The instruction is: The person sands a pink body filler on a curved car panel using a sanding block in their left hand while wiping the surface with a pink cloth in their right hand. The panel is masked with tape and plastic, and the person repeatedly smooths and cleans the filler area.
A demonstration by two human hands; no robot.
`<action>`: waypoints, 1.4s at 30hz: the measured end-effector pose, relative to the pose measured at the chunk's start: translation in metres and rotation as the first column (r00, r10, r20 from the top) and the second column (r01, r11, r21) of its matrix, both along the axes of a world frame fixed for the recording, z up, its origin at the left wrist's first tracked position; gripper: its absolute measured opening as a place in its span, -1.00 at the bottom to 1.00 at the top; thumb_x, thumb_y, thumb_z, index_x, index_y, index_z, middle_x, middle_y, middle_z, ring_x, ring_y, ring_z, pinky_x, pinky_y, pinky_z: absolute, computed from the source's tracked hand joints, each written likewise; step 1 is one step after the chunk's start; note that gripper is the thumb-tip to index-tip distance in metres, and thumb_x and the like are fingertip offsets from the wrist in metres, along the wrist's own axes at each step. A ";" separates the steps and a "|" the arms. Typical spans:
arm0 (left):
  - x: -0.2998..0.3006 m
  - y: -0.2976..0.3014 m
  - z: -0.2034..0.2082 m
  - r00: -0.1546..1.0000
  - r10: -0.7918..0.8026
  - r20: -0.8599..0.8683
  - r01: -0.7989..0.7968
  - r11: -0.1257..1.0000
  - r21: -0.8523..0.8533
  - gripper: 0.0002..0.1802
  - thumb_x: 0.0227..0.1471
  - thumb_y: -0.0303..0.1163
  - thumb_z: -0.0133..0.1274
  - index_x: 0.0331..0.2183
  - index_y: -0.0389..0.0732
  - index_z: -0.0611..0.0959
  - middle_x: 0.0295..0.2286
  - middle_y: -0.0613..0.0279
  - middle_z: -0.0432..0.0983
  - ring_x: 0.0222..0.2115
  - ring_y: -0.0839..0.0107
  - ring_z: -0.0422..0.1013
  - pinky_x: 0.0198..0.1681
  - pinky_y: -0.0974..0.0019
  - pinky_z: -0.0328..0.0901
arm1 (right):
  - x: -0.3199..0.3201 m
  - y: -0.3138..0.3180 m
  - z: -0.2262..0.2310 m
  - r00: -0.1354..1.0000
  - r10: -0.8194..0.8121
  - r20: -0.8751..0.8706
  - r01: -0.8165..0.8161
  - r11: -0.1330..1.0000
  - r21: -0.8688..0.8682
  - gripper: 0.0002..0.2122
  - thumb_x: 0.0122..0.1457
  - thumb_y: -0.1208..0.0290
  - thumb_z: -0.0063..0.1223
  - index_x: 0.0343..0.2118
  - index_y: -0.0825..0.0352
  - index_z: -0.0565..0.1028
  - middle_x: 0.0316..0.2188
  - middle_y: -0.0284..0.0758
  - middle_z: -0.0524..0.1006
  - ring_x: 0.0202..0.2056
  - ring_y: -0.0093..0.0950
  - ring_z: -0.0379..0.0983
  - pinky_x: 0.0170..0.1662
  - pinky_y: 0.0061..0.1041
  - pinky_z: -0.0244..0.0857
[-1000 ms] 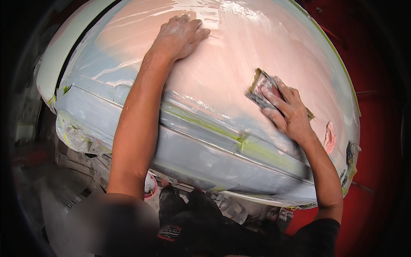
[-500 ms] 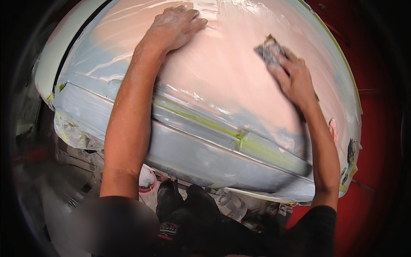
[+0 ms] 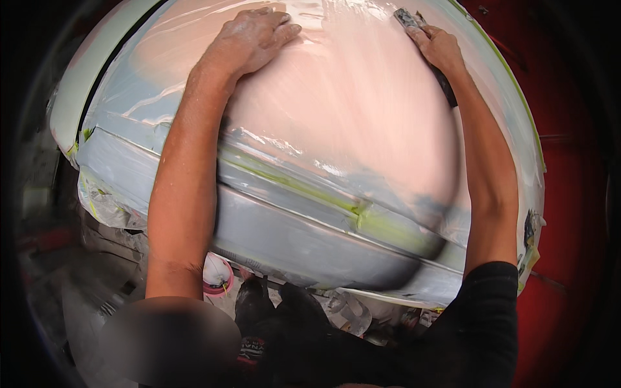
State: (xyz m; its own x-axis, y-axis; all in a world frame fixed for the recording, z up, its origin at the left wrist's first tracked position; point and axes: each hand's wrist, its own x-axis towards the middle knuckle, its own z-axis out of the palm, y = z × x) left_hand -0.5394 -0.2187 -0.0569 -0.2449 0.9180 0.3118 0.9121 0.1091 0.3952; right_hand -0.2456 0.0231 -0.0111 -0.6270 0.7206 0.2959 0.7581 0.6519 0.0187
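My right hand (image 3: 443, 50) is closed around a long, narrow sanding block (image 3: 407, 19). Its grey front end sticks out past my fingers, and a dark length shows along the wrist; the middle is hidden under my hand. The block lies on a large curved vehicle panel (image 3: 343, 97), pinkish in the middle with pale blue-grey edges and a wet shine. Left of it, my left hand (image 3: 253, 42) rests on the same panel, whitened with residue, fingers apart and holding nothing.
Yellow-green masking tape (image 3: 284, 178) runs along a seam at the panel's near side. Plastic sheeting (image 3: 107, 197) hangs at the left corner. Below stand a white object with a pink rim (image 3: 218, 275) and assorted clutter. Red flooring (image 3: 563, 239) lies to the right.
My right hand has slid the sanding block away from me across the panel, toward its far edge. The left hand stays in nearly the same place, slightly further left.
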 end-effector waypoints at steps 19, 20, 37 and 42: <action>0.004 -0.003 0.000 0.998 0.022 -0.058 -0.024 0.999 -0.033 -0.33 0.29 0.17 -0.10 0.14 -0.17 0.59 0.19 -0.11 0.39 0.27 -0.04 0.22 0.35 0.05 0.11 | -0.008 0.002 0.010 0.998 -0.057 -0.023 0.055 0.996 -0.077 -0.44 0.27 -0.11 0.00 -0.06 0.38 0.63 -0.14 0.08 0.62 -0.09 0.05 0.56 0.05 -0.14 0.40; 0.005 -0.005 0.000 0.998 0.045 -0.048 -0.047 0.998 -0.043 -0.33 0.29 0.16 -0.10 0.13 -0.17 0.59 0.19 -0.12 0.39 0.27 -0.04 0.22 0.34 0.04 0.11 | 0.007 -0.019 -0.004 0.994 0.112 -0.012 -0.111 0.993 0.048 -0.49 0.28 -0.06 0.02 -0.07 0.37 0.64 -0.13 0.10 0.61 -0.12 0.06 0.57 0.04 -0.15 0.41; 0.008 -0.008 -0.003 1.000 0.017 -0.025 -0.018 1.000 -0.005 -0.37 0.29 0.10 -0.07 0.13 -0.18 0.59 0.18 -0.23 0.36 0.25 -0.12 0.21 0.35 0.03 0.09 | 0.010 0.047 0.017 0.975 -0.220 -0.005 0.219 0.973 -0.078 -0.46 0.28 -0.09 -0.01 0.00 0.34 0.62 -0.16 0.10 0.62 -0.07 0.07 0.56 0.06 -0.10 0.39; -0.008 -0.019 0.002 0.994 0.086 -0.063 -0.089 0.995 -0.050 -0.36 0.30 0.11 -0.09 0.14 -0.18 0.58 0.20 -0.20 0.35 0.28 -0.10 0.18 0.35 0.01 0.07 | 0.048 -0.126 0.014 0.987 0.160 0.022 -0.159 0.986 -0.048 -0.56 0.26 0.13 0.13 0.14 0.22 0.55 0.12 0.13 0.47 -0.06 0.13 0.49 0.10 -0.16 0.38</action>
